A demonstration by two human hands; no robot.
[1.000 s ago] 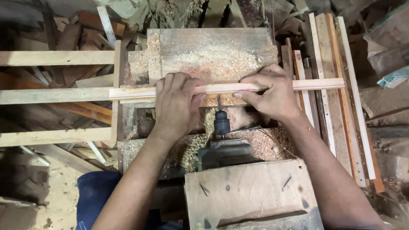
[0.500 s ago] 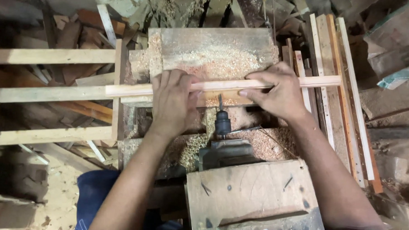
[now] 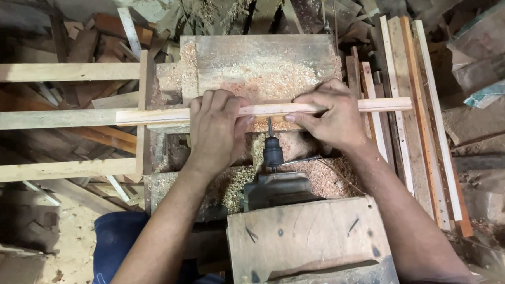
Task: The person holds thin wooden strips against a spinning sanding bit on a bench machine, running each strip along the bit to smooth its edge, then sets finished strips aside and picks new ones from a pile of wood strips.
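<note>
A long pale wooden strip (image 3: 268,109) lies crosswise over a sawdust-covered work table (image 3: 261,57). My left hand (image 3: 215,129) clamps over the strip left of centre, fingers curled across its top. My right hand (image 3: 330,117) grips it right of centre. Between my hands a horizontal drill chuck with a thin bit (image 3: 272,147) points at the near side of the strip. The bit's tip sits at or just below the strip's edge; contact is hard to judge. The drill's dark body (image 3: 276,189) sits behind a worn wooden box (image 3: 309,241).
Several long wooden strips (image 3: 414,131) are stacked lengthwise at the right. A frame of pale wooden rails (image 3: 61,118) stands at the left. Scrap wood fills the far background. Sawdust (image 3: 261,74) covers the table, and a blue cloth (image 3: 116,242) lies at lower left.
Both hands have slid the strip to the left along the table, so its left end now reaches further over the rails. The drill has stayed in place.
</note>
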